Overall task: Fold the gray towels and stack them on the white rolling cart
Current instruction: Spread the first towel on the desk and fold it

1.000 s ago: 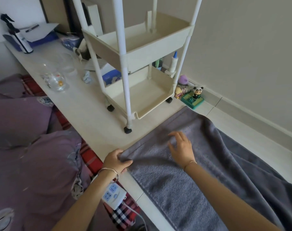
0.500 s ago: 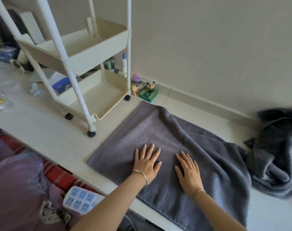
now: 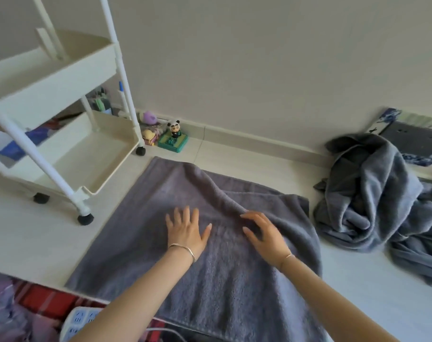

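Note:
A gray towel [image 3: 140, 238] lies spread on the white table, folded over with a raised crease running across its far half. My left hand [image 3: 185, 230] rests flat on it with fingers spread. My right hand [image 3: 264, 233] lies on the towel just right of the left, fingers slightly bent at the foot of the crease. A heap of crumpled gray towels [image 3: 372, 198] sits at the right. The white rolling cart [image 3: 62, 149] stands at the left, both visible trays bare.
A panda figurine [image 3: 173, 130] on a green base and small toys stand against the wall behind the cart. A dark mat [image 3: 414, 141] lies beyond the heap. A power strip [image 3: 79, 322] and plaid bedding [image 3: 37, 299] sit below the table's near edge.
The view has swung right, bringing the towel heap in. My left hand let go of the towel's corner and now lies flat; both hands have slid farther across the towel towards the crease.

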